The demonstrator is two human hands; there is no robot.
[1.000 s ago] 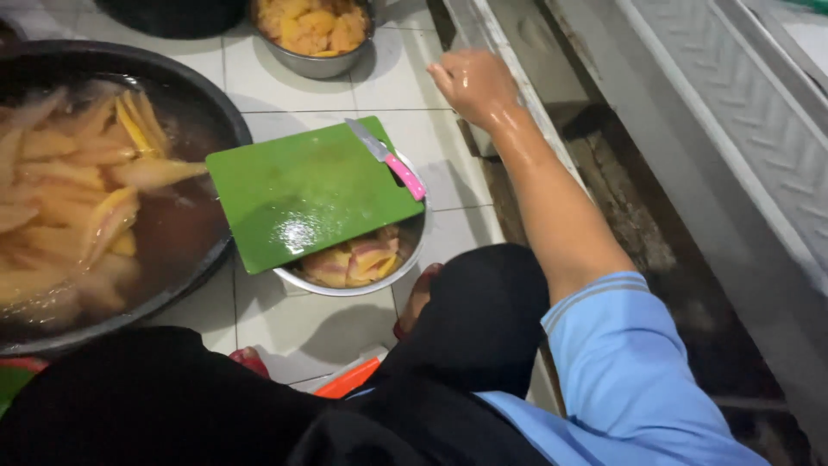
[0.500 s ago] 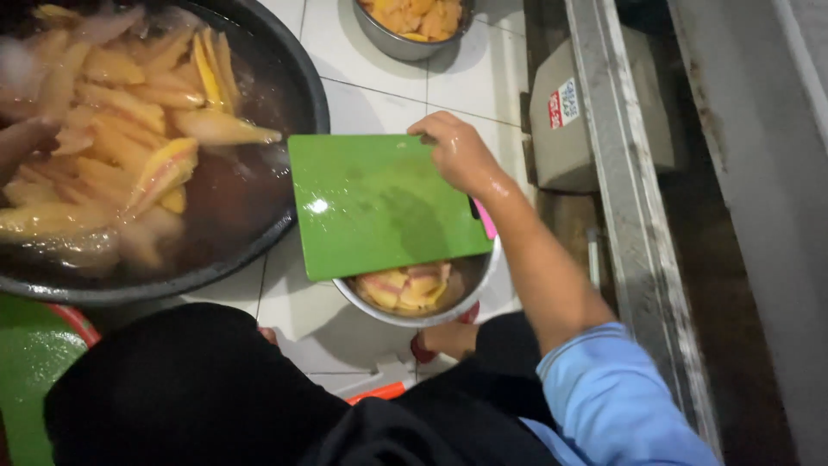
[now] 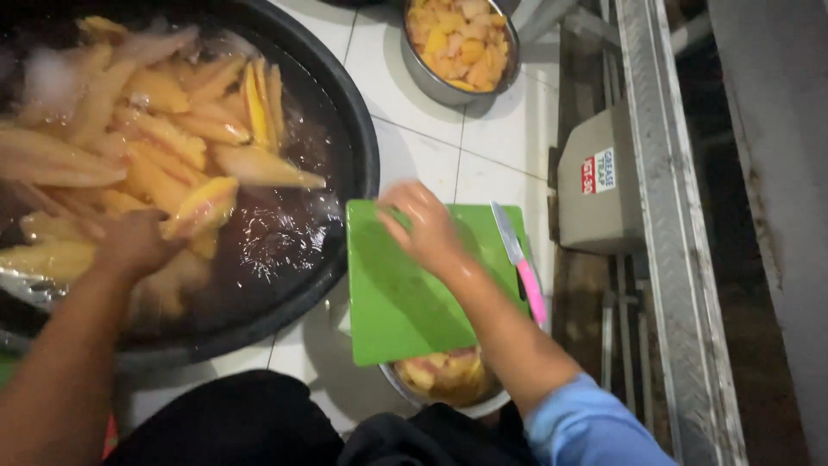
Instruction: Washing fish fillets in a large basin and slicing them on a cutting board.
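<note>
Bowl (image 3: 448, 393) under green board (image 3: 405, 293) (mostly hidden), hands blurred

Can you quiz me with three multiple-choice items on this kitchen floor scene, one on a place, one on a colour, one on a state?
1. Where does the knife lie?
A. in the black basin
B. on the right edge of the green cutting board
C. in the far metal bowl

2. What colour is the knife's handle?
A. pink
B. black
C. yellow

3. How is the left hand placed?
A. resting on the cutting board
B. gripping the knife
C. reaching in among the yellow fruit pieces in the basin

Answers:
1 B: the blade and handle run along the right side of the green cutting board, which sits over a metal bowl.
2 A: the handle shows pink beside the right hand.
3 C: the left hand is down among the yellow fruit pieces in the water of the black basin.
</note>
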